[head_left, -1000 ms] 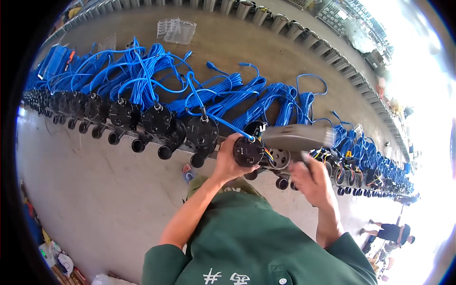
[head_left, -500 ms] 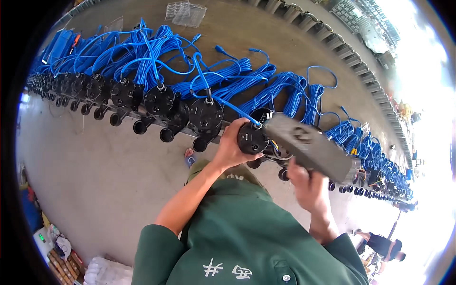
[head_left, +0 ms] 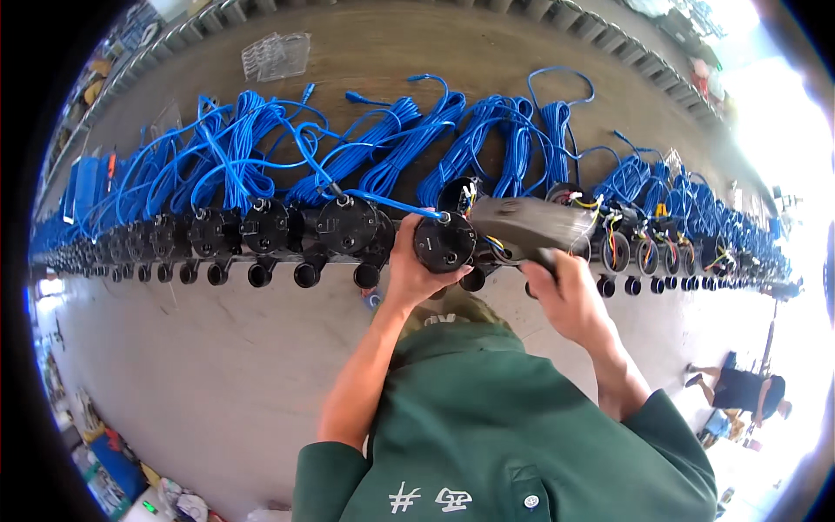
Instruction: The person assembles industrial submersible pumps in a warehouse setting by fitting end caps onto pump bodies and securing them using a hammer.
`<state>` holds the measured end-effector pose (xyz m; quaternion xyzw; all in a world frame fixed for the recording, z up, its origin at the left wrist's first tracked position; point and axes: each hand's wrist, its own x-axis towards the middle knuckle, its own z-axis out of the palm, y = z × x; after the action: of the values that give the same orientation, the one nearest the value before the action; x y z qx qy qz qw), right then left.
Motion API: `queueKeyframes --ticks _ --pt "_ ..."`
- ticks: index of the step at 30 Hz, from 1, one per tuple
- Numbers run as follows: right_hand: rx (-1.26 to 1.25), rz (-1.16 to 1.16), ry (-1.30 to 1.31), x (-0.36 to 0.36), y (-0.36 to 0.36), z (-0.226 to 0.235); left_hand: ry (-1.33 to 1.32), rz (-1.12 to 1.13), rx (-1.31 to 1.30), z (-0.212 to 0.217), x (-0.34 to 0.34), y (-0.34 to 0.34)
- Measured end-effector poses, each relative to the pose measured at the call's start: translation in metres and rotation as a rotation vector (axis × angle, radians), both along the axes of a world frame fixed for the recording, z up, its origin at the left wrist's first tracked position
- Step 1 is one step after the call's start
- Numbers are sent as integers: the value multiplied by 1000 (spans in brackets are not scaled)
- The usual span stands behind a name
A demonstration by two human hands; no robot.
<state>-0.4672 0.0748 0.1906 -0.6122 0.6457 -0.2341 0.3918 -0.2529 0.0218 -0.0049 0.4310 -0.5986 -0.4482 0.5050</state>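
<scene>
My left hand is wrapped round a black round housing, fingers behind and thumb along its lower edge. A blue cable enters the top of this housing through a metal fitting. My right hand is closed on a grey block-headed mallet, smeared by motion. Its head lies just right of the held housing; whether they touch I cannot tell. Coloured wires show between the two. Behind the mallet, part of an open black housing shows.
Black housings line the bench edge to the left, short black tubes below. Open housings with loose wires stand at right. Blue cable coils and a clear plastic tray lie on the brown bench. Another person is far right.
The view has turned, shifting the bench row. The mallet head has tilted and come lower, closer to level beside the held housing. My left hand keeps its hold.
</scene>
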Motion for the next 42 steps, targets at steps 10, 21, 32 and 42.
queueKeyframes --ticks 10,21,32,42 --pt "313 -256 -272 -44 33 -30 -224 141 216 9 21 49" --pt "485 -345 -417 -43 84 -88 -410 176 546 -48 62 107" --pt "407 -219 -197 -25 68 -92 -256 -139 739 -143 -10 62" --pt "395 -247 -273 -16 75 -110 -295 -109 600 -181 -4 66"
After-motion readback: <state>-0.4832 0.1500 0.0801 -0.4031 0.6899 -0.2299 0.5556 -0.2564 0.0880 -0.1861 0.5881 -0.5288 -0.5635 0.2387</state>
